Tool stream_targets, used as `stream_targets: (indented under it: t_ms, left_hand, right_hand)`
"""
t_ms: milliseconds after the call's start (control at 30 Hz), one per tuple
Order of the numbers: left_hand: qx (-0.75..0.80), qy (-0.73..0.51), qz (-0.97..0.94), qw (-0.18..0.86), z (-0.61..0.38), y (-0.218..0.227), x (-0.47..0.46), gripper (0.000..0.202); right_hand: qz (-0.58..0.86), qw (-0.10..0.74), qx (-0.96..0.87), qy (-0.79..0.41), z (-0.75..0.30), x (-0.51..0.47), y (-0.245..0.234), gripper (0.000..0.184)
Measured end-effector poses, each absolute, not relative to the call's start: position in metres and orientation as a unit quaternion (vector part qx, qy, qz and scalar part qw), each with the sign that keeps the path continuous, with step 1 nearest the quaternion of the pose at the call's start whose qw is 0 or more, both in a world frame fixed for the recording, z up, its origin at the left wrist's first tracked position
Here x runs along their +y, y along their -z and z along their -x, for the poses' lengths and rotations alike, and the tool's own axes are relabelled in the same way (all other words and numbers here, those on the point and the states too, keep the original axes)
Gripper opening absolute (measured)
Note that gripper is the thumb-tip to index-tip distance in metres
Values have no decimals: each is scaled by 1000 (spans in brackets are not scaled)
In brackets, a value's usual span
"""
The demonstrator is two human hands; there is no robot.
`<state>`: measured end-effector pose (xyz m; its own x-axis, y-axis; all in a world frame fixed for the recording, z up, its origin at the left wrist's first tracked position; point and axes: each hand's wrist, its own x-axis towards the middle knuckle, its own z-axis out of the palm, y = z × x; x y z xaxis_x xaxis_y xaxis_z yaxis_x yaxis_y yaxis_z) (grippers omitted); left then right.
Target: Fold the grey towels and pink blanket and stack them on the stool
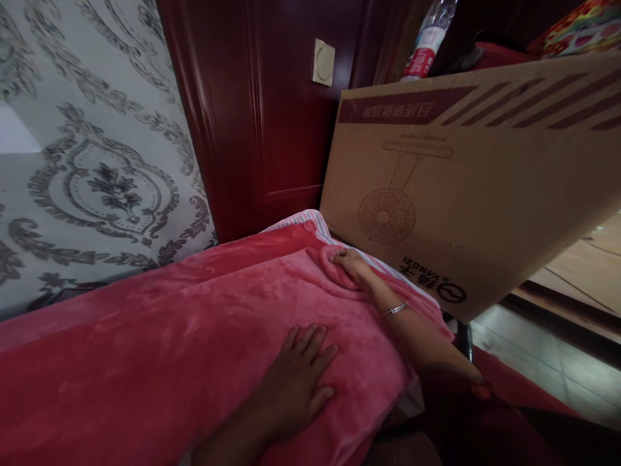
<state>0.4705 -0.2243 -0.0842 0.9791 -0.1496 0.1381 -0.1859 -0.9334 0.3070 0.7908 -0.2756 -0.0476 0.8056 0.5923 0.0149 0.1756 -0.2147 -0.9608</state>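
A pink-red plush blanket (204, 323) stretches across the surface before me, smooth over most of its area. My left hand (299, 378) lies flat on it with fingers spread. Farther off, near the far right corner, my right hand (350, 264) has its fingers curled round a bunched fold of the same blanket. A thin silver bangle (395, 309) circles my right wrist. From under the blanket's far edge peeks a striped white, pink and blue cloth (316, 220).
A large cardboard box (436, 181) with a fan drawing stands close beyond my right hand. On top are a plastic bottle (427, 48) and a colourful package (585, 32). A dark red door panel (286, 149) and patterned wall (116, 168) bound the far side.
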Motion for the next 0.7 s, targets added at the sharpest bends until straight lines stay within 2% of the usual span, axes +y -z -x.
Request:
stream_targets:
  t_ms: [167, 267, 500, 700]
  left_hand:
    - [-84, -56, -980, 168, -470, 85, -225, 66]
    - [-82, -43, -981, 168, -469, 83, -225, 67]
    - [-81, -45, -981, 169, -468, 80, -227, 69]
    - [-78, -43, -982, 166, -468, 82, -228, 69]
  right_hand:
    - [762, 607, -221, -42, -835, -256, 26, 22]
    - [777, 593, -212, 0, -860, -250, 22, 23]
    - [836, 500, -224, -15, -875, -241, 48, 37]
    - [897, 382, -216, -55, -885, -234, 53, 25]
